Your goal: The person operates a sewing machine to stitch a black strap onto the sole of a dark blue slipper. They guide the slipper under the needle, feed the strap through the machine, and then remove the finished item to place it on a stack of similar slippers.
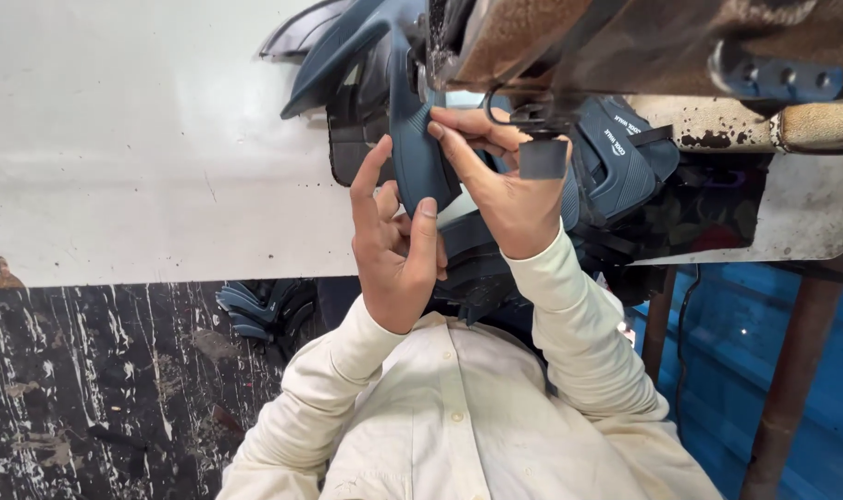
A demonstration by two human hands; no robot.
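Note:
My left hand (395, 250) and my right hand (506, 190) both hold a dark blue shoe upper piece (416, 157) against the white table (143, 139). The left thumb and fingers grip its lower part. The right fingertips pinch its upper edge, just beside the presser foot (536, 118) of a worn brown sewing machine (625, 37). Cream sleeves cover both arms. The lower end of the piece is hidden behind my hands.
More dark blue shoe uppers (625, 157) lie piled to the right of the machine, and others (324, 37) at the top. A stack of similar pieces (255, 310) sits below the table edge. A rusty post (792, 370) stands at the right by a blue surface.

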